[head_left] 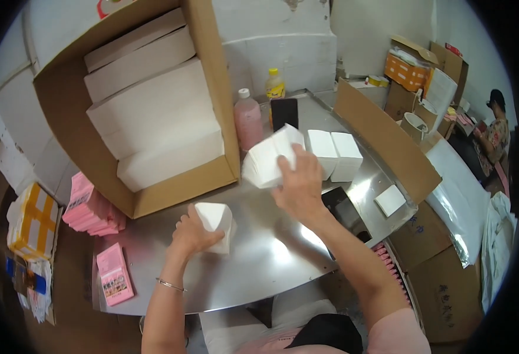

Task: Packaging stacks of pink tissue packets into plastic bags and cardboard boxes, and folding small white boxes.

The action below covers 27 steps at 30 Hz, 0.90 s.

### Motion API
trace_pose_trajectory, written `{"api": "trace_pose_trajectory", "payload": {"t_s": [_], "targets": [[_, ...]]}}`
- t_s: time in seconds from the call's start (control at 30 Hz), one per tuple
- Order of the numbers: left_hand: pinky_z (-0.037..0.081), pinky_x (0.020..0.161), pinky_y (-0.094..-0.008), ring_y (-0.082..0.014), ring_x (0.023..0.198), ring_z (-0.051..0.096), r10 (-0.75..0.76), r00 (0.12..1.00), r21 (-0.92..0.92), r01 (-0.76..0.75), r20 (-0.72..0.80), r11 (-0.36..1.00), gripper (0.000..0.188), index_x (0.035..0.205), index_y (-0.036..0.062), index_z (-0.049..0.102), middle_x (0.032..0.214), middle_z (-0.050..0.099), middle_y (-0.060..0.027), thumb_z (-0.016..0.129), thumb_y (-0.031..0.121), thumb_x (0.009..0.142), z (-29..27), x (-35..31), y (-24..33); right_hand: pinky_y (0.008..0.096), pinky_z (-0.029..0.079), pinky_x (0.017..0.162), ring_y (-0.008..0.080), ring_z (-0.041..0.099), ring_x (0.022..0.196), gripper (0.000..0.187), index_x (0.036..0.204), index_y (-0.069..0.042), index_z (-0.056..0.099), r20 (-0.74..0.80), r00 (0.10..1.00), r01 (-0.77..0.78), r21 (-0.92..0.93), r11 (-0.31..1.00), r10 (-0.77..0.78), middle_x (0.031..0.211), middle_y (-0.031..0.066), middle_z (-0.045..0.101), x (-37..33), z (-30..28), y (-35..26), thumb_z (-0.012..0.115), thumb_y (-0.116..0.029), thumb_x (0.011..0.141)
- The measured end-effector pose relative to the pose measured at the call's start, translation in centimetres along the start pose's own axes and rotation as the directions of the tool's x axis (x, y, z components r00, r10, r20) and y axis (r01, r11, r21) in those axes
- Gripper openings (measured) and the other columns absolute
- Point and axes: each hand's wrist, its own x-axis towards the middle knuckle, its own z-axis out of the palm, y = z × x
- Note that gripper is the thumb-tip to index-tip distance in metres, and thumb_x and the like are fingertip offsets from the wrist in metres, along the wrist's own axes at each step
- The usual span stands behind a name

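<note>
On the steel table, my left hand is closed around a stack of white folded paper, its pale top facing up. My right hand grips a second white paper stack, held tilted in front of a dark phone and slightly blurred. Just beyond that hand, two more white stacks stand side by side. A large open cardboard box at the far left holds several rows of the same white paper. The fingertips on the far sides of both held stacks are partly hidden.
Behind the right hand stand a bottle of pink liquid, a yellow-capped bottle and the phone. Pink packets are piled at left. A dark flat panel and small white block lie right. Another person sits far right.
</note>
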Motion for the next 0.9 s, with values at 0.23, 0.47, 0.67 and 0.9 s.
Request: {"api": "trace_pose_trajectory", "payload": {"t_s": [0.23, 0.47, 0.67, 0.9], "targets": [[0.048, 0.098, -0.0397, -0.0318, 0.112, 0.062, 0.442, 0.890, -0.347, -0.381, 0.115, 0.857, 0.080, 0.139, -0.0034, 0.042, 0.108, 0.066, -0.0178, 0.069, 0.039, 0.077, 1.9, 3.1, 3.8, 0.0523, 0.040, 0.093, 0.0366, 0.047, 0.120, 0.042, 0.119, -0.007, 0.063, 0.492, 0.844, 0.498, -0.573, 0.651, -0.212, 0.133, 0.0181, 0.047, -1.2, 4.1, 3.6, 0.066, -0.021, 0.079], [0.048, 0.097, -0.0505, -0.0290, 0.117, 0.058, 0.363, 0.925, -0.991, 0.133, 0.112, -0.033, 0.059, 0.138, 0.0053, 0.045, 0.128, 0.057, -0.0139, 0.060, 0.032, 0.087, 4.1, 10.0, 9.5, 0.0469, 0.043, 0.093, 0.0361, 0.053, 0.108, 0.037, 0.109, -0.006, 0.068, -0.318, 0.923, -0.243, -0.044, 0.969, 0.217, 0.115, 0.0194, 0.056, -0.6, -3.7, 9.5, 0.073, -0.016, 0.074], [0.044, 0.095, -0.0519, -0.0300, 0.116, 0.052, 0.437, 0.819, -0.911, 0.233, 0.372, 0.339, 0.059, 0.138, 0.0088, 0.046, 0.129, 0.053, -0.0125, 0.053, 0.043, 0.089, 5.2, 13.3, 14.6, 0.0362, 0.039, 0.101, 0.0301, 0.052, 0.111, 0.040, 0.124, -0.011, 0.066, 0.233, 0.775, -0.631, 0.344, 0.695, 0.588, 0.113, 0.0197, 0.059, -5.7, -5.2, 19.2, 0.039, -0.032, 0.103], [0.049, 0.078, -0.0378, -0.0204, 0.097, 0.056, 0.519, 0.800, -0.904, 0.067, 0.303, 0.423, 0.041, 0.117, 0.0064, 0.060, 0.108, 0.061, -0.0068, 0.052, 0.039, 0.093, 7.8, 14.5, 19.5, 0.0322, 0.044, 0.086, 0.0232, 0.056, 0.089, 0.035, 0.112, -0.007, 0.070, 0.006, 0.658, -0.717, 0.310, 0.624, 0.753, 0.091, 0.0108, 0.052, -10.1, -10.8, 17.8, 0.041, -0.025, 0.102]]}}
